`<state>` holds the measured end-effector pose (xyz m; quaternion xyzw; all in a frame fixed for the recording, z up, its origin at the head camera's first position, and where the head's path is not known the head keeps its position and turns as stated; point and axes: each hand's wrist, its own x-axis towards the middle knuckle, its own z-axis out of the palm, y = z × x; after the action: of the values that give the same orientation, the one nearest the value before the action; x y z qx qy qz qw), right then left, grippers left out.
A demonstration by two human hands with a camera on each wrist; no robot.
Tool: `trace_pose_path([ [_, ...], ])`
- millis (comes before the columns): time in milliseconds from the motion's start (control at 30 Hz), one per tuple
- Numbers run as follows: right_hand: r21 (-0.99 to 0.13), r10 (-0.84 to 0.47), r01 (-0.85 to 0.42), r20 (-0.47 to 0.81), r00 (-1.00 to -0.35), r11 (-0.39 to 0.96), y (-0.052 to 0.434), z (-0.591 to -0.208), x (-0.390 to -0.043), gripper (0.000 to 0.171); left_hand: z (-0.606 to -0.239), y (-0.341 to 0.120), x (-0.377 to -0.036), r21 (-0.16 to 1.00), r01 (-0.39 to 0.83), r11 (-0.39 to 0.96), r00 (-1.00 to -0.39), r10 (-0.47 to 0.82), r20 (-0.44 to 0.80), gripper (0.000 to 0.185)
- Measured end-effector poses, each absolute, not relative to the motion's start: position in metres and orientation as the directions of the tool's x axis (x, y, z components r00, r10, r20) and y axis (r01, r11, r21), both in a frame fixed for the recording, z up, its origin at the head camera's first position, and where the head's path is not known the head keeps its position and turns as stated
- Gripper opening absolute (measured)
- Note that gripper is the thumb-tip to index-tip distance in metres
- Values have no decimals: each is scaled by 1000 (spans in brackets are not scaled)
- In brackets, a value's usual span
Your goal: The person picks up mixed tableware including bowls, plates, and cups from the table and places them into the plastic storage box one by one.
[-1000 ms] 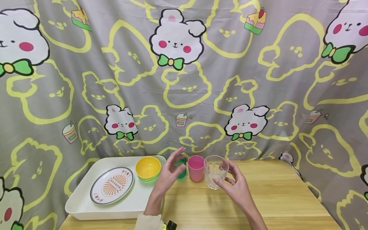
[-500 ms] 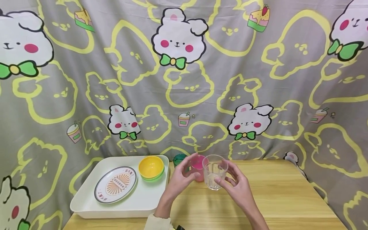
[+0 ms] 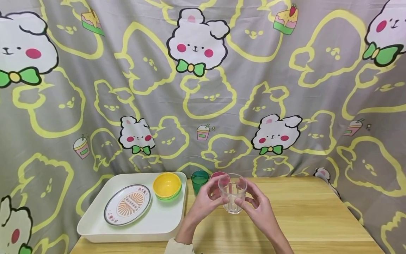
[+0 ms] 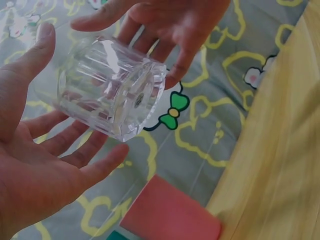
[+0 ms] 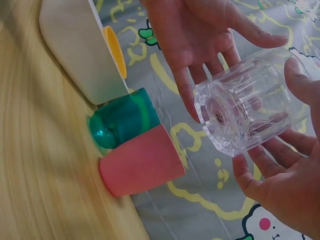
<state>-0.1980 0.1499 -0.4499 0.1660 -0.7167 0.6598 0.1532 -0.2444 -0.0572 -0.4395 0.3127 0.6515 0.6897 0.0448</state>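
Note:
A clear faceted drinking glass (image 3: 234,194) is held upright above the table between the two hands. The left hand (image 3: 204,203) curls around its left side, thumb toward the front; in the left wrist view, that hand's fingers (image 4: 85,150) lie along the glass wall. The right hand (image 3: 258,203) grips the opposite side, with thumb and fingers around it, as the right wrist view also shows. Behind the glass stands a pink cup (image 5: 142,162), mostly covered by the left hand and glass in the head view. Beside it is a green translucent cup (image 3: 199,181).
To the left, a white tray (image 3: 152,225) holds a patterned plate (image 3: 128,204) and stacked bowls, a yellow bowl (image 3: 166,185) on top of a green one. Wooden table (image 3: 304,215) surface extends right. A printed curtain (image 3: 203,88) hangs behind.
The left hand has moved right from beside the green cup to the glass and now holds it too. The glass has shifted slightly lower and left in the head view.

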Motion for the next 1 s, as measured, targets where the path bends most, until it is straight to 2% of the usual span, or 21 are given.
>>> trace_pose_path([
  [200,-891,-69,-449,444,-893,72,149,-452,-200,61,-439,-59,-246,918,361,-163,-795,461,394,59],
  [1000,-919,-147,-388,375,-915,69,143,-458,-203,62,-436,-73,-245,945,319,-68,-840,443,315,65],
])
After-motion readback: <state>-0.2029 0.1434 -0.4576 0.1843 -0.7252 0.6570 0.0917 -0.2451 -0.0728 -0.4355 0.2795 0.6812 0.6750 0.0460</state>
